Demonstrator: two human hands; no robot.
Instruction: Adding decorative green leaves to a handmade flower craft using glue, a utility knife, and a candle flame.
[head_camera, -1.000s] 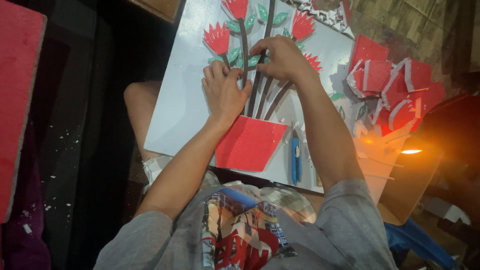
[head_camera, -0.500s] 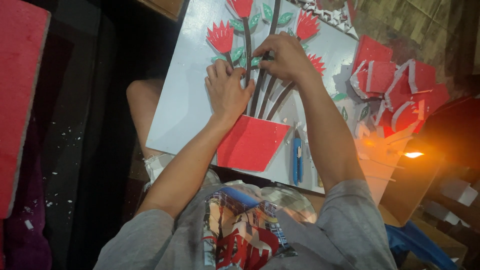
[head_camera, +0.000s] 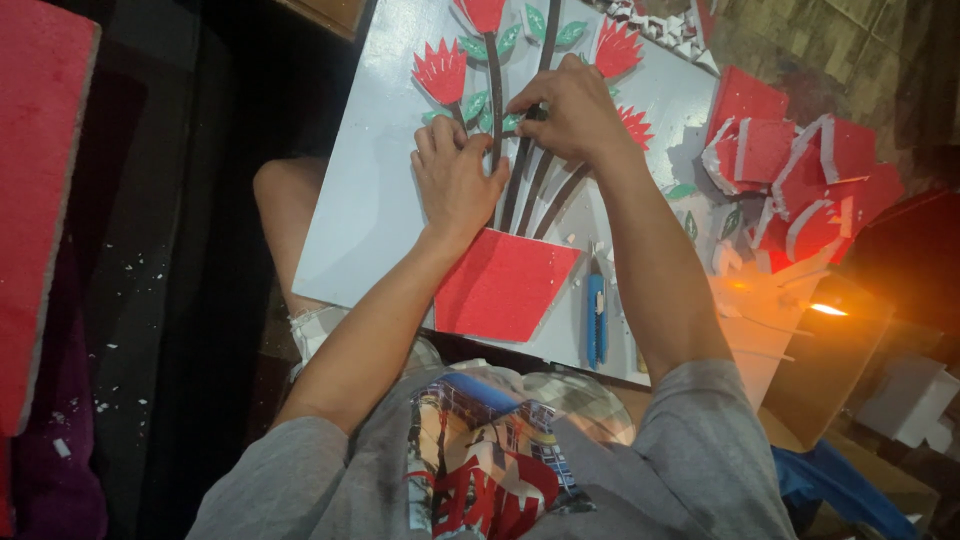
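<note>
Your left hand (head_camera: 455, 185) lies flat on the pale grey board (head_camera: 360, 215), palm down, fingers together, pressing near the lower ends of the dark brown stems (head_camera: 520, 190) just above the red foam pot (head_camera: 500, 285). Your right hand (head_camera: 570, 110) sits higher on the board, just beside the left, its fingers curled and pinched on one of the stems close to a small green leaf (head_camera: 512, 122); both hands touch the picture and neither lifts anything free.

The stems fan up from the top edge of the pot toward the far edge of the board, ending in red spiky flowers (head_camera: 440, 72), with more green leaves beside them. The pot sits near the board's near edge, about the middle of it. The board itself rests tilted across your lap, its left near corner over your bare knee (head_camera: 280, 195).

A blue utility knife (head_camera: 595, 320) lies on the board near its right near corner, just right of the pot, with small white scraps around it. Beyond the board's right edge a heap of red foam offcuts (head_camera: 790, 170) with white edges is piled up. A large red foam sheet (head_camera: 40, 200) stands at the far left, well apart from the board.
</note>
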